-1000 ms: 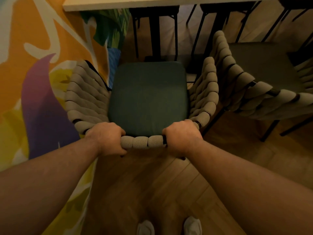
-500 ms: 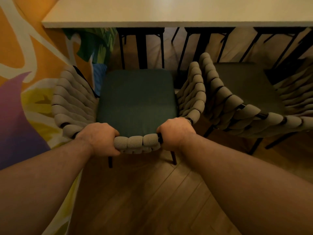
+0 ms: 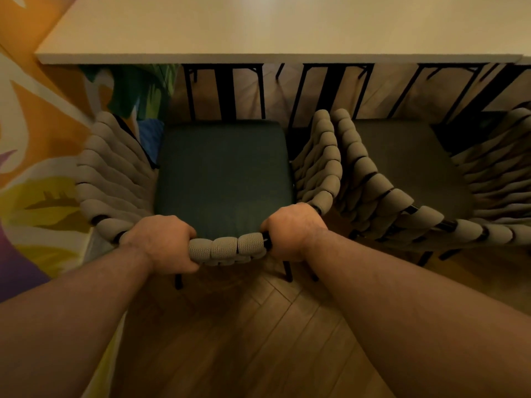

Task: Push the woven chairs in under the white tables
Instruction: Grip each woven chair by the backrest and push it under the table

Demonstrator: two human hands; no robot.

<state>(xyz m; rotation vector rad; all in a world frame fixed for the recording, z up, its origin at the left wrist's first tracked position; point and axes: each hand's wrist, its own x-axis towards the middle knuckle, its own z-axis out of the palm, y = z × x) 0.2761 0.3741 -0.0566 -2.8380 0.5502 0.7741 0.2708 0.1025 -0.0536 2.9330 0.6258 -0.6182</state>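
Your left hand (image 3: 163,242) is clenched around the chair's (image 3: 115,173) woven top rail (image 3: 227,248), fingers curled over it, near its left corner. Your right hand (image 3: 293,229) grasps the same rail at its right corner, where the black frame shows between the woven bands. A short run of rail lies bare between your two fists.

The chair stands on your side of the table (image 3: 258,24), facing it, near the table's left end. Its dark seat (image 3: 224,173) shows whole, short of the table's near edge. Black legs (image 3: 227,90) stand under the table just past the seat.

A second chair (image 3: 402,162) stands before the same edge, farther toward the table's right end, its woven arm just beside your chair's arm. A painted wall (image 3: 37,139) runs beside the table's left end. Wooden floor (image 3: 244,340) lies beneath the chairs and the table.
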